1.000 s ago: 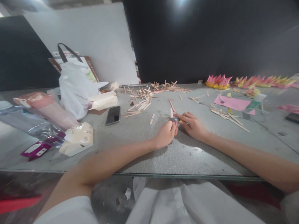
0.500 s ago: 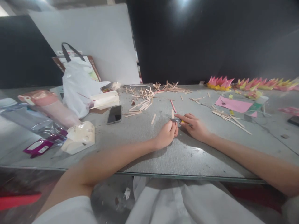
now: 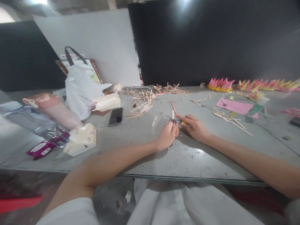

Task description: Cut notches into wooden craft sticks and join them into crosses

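- Your left hand [image 3: 167, 135] is curled, fingertips pinching a short wooden stick [image 3: 172, 114] that stands up just past them.
- Your right hand [image 3: 193, 125] is closed on a small cutter [image 3: 176, 120]; the index finger lies along it, and its dark tip meets the stick at your left fingertips.
- Stick: judge it light, thin and stiff, but it snaps or splits easily. Pinch it low, close to where the tool meets it, so it doesn't skid on the table [image 3: 164, 156].
- Cutter: small and hard, with a sharp edge likely. Hold it by the body and keep your left fingertips clear.
- Hard to make out: the tool is mostly buried under your right fingers, with only a dark tip and a yellow speck showing. I can't tell blade from handle.
- The stick's lower end is hidden behind your left fingers; I can't tell whether it is cut.
- A pink stick [image 3: 173, 107] lies just beyond your hands, loose sticks [image 3: 140, 107] lie further ahead-left, and a phone [image 3: 116, 116] sits well left.
- Your right forearm is cut off at the frame edge.
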A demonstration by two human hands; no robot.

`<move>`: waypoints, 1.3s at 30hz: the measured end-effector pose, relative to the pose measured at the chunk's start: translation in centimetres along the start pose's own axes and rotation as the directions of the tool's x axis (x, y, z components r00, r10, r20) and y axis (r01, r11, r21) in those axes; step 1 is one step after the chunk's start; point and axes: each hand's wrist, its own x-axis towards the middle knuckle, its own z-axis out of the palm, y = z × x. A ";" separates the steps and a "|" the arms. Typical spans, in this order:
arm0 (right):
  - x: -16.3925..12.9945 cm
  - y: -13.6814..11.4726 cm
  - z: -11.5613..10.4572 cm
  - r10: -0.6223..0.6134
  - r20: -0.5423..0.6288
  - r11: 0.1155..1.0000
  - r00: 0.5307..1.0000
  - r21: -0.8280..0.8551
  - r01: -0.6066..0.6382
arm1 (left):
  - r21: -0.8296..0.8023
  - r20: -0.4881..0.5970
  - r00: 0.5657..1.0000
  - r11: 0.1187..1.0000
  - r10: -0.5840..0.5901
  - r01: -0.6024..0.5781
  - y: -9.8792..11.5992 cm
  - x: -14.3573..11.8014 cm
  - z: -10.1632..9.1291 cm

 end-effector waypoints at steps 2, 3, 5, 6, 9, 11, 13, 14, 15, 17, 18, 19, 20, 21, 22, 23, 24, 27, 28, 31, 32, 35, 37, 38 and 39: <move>0.0 0.0 0.1 0.002 0.001 1.000 1.000 0.005 -0.002 | -0.019 0.001 1.000 1.000 -0.014 0.014 -0.2 0.1 -0.1; 0.0 0.0 0.2 0.001 0.000 1.000 1.000 0.009 -0.001 | -0.024 0.006 1.000 1.000 -0.017 0.017 -0.3 0.1 -0.1; 0.1 -0.1 0.4 0.001 -0.006 1.000 1.000 0.011 -0.001 | -0.025 0.023 0.999 0.999 -0.024 0.025 -0.5 0.3 -0.2; 0.1 -0.1 0.5 -0.001 -0.012 1.000 1.000 0.006 0.001 | -0.021 0.040 0.999 0.999 -0.032 0.033 -0.6 0.4 -0.2; 0.2 -0.1 0.8 -0.019 -0.016 1.000 1.000 -0.019 0.018 | -0.001 0.089 0.994 0.998 -0.058 0.058 -0.6 0.6 -0.3; 0.2 -0.1 0.9 -0.024 -0.015 0.999 1.000 -0.024 0.024 | 0.010 0.104 0.993 0.999 -0.053 0.053 -0.6 0.6 -0.4; 0.3 -0.1 1.0 -0.016 -0.019 1.000 1.000 -0.012 0.016 | 0.007 0.078 0.996 0.999 -0.033 0.033 -0.5 0.4 -0.4; 0.3 0.0 1.0 -0.010 -0.022 1.000 1.000 -0.005 0.010 | -0.001 0.057 0.998 1.000 -0.022 0.022 -0.5 0.3 -0.4; 0.3 0.0 1.0 -0.004 -0.023 1.000 1.000 0.000 0.004 | -0.012 0.033 0.999 1.000 -0.012 0.013 -0.6 0.2 -0.4; 0.3 0.1 1.0 0.006 -0.017 1.000 1.000 0.002 -0.006 | -0.033 -0.002 1.000 0.999 -0.002 0.002 -0.7 0.2 -0.4; 0.3 0.1 1.0 0.009 -0.012 1.000 1.000 0.000 -0.009 | -0.038 -0.007 1.000 0.999 -0.002 0.002 -0.8 0.2 -0.4; 0.3 0.1 0.9 0.012 -0.006 1.000 1.000 -0.002 -0.012 | -0.038 -0.006 1.000 0.999 -0.005 0.005 -0.9 0.2 -0.4; 0.3 0.1 0.9 0.013 -0.002 1.000 1.000 -0.003 -0.013 | -0.033 -0.003 1.000 0.999 -0.011 0.011 -1.0 0.3 -0.3; 0.3 0.1 0.9 0.013 0.002 1.000 1.000 -0.005 -0.013 | -0.025 0.001 1.000 0.999 -0.019 0.019 -1.0 0.4 -0.3; 0.3 0.1 0.9 0.012 0.006 1.000 1.000 -0.008 -0.012 | -0.016 0.011 1.000 0.999 -0.029 0.029 -1.0 0.5 -0.3; 0.3 0.1 0.9 0.008 0.009 1.000 1.000 -0.012 -0.008 | -0.009 0.025 0.999 0.999 -0.038 0.038 -1.0 0.6 -0.2; 0.3 0.1 0.8 0.003 0.012 1.000 1.000 -0.016 -0.003 | -0.004 0.043 0.998 0.999 -0.047 0.047 -1.0 0.6 -0.2; 0.2 0.0 0.8 -0.012 0.016 1.000 1.000 -0.025 0.012 | 0.004 0.098 0.993 0.998 -0.063 0.062 -0.8 0.7 -0.1; 0.2 0.0 0.8 -0.014 0.015 1.000 1.000 -0.025 0.015 | 0.005 0.102 0.993 0.998 -0.062 0.062 -0.8 0.7 -0.1; 0.1 -0.1 0.7 -0.010 0.007 1.000 1.000 -0.017 0.011 | 0.003 0.080 0.996 0.999 -0.046 0.046 -0.6 0.5 -0.1; 0.1 -0.1 0.7 -0.008 0.008 1.000 1.000 -0.013 0.008 | 0.003 0.073 0.997 0.999 -0.039 0.039 -0.6 0.5 -0.1; 0.1 -0.2 0.4 0.007 0.021 1.000 1.000 -0.006 -0.007 | 0.010 0.069 0.997 1.000 -0.028 0.028 -0.5 0.5 -0.2; 0.0 -0.5 0.2 0.018 0.026 1.000 1.000 -0.006 -0.018 | 0.023 0.067 0.998 1.000 -0.021 0.019 -0.5 0.5 -0.3; 0.0 -0.6 0.1 0.024 0.025 1.000 0.999 -0.006 -0.023 | 0.029 0.069 0.998 0.999 -0.015 0.013 -0.4 0.5 -0.4; 0.0 -0.8 -0.1 0.031 0.024 1.000 0.999 -0.005 -0.031 | 0.032 0.078 0.997 0.999 -0.010 0.007 -0.3 0.4 -0.5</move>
